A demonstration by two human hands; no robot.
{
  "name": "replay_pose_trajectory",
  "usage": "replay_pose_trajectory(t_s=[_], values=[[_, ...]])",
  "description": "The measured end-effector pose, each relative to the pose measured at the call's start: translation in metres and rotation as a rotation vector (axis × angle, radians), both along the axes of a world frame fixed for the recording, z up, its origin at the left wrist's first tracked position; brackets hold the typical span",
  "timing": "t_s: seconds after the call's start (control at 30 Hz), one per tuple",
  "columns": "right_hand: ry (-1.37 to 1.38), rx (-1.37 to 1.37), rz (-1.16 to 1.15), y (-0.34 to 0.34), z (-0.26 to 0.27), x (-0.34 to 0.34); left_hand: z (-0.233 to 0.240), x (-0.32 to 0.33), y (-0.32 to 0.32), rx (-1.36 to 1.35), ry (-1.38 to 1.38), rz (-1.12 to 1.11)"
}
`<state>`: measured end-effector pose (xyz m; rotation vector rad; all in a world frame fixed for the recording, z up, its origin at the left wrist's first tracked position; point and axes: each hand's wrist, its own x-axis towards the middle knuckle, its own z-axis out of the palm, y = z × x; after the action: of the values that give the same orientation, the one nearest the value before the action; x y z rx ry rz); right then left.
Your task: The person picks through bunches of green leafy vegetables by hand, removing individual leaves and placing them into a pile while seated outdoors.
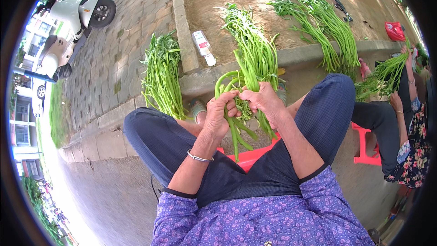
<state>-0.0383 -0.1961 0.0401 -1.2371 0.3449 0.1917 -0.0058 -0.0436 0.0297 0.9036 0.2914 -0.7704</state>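
My left hand is closed around several bent green stems that curve over the fist and hang below it. Close beside it, my right hand grips another group of thick green stems, thumb pressed on top. The two thumbs nearly meet between my knees. Just past the hands, a large bunch of leafy greens, which look like water spinach, lies over the kerb. Short cut or broken green pieces show partly behind my fingers. A second bunch of greens lies by my left knee.
A plastic bottle lies on the soil beyond the kerb. More greens are at the right. Another person's hand and bunch are near my right knee. A red plastic stool is under me; a scooter stands far left.
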Motion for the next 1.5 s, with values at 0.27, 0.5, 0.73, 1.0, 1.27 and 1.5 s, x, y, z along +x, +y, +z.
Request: replay_pose_trajectory(t_s=[0.27, 0.5, 0.73, 1.0, 1.27, 1.5], values=[[-0.016, -0.136, 0.052, 0.003, 0.001, 0.001, -0.005, -0.001, -0.005, 0.035, 0.032, 0.007], [0.044, 0.009, 0.016, 0.006, 0.001, -0.003, -0.002, 0.004, -0.005, 0.058, 0.016, 0.002], [0.085, 0.179, -0.004, 0.008, -0.002, -0.003, -0.003, 0.004, -0.006, 0.026, 0.023, 0.039], [0.077, 0.127, 0.006, 0.013, 0.005, -0.005, -0.004, 0.003, -0.007, 0.058, 0.003, 0.132], [-0.026, 0.037, -0.085, 0.023, 0.010, -0.006, 0.000, 0.003, -0.008, 0.071, -0.060, 0.175], [-0.171, -0.034, -0.318, 0.044, -0.006, -0.004, 0.000, 0.007, -0.011, -0.008, -0.009, 0.230]])
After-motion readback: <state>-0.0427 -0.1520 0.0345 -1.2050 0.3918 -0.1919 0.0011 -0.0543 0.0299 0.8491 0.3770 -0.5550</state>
